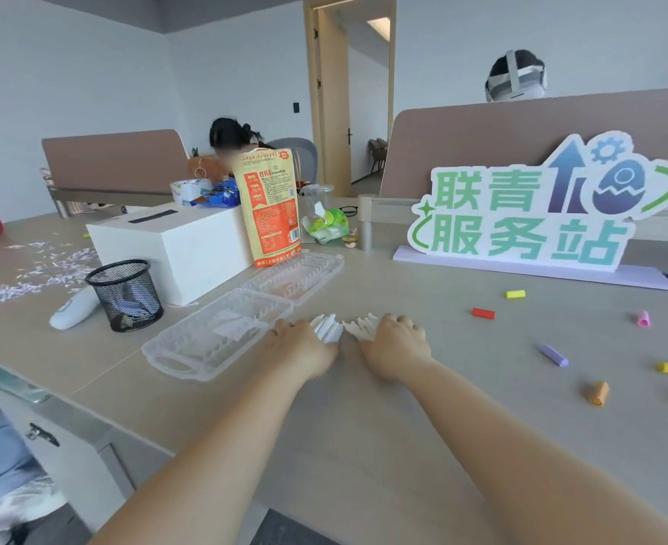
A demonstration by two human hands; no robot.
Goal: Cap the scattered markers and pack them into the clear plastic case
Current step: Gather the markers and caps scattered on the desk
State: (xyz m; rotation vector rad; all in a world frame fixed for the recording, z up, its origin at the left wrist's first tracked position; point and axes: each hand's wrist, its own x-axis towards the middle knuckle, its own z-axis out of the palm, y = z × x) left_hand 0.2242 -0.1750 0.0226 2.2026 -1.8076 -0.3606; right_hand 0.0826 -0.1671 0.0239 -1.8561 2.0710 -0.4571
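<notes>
At the left of the grey table, a clear plastic case lies open, just beside the left hand, whose fingers curl over a first bunch of white markers. Just to its right, the right hand grips a second bunch of white markers. Farther right, small coloured caps lie scattered.

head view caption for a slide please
Left hand and right hand each hold white markers beside the open clear case; coloured caps lie scattered to the right.
</notes>
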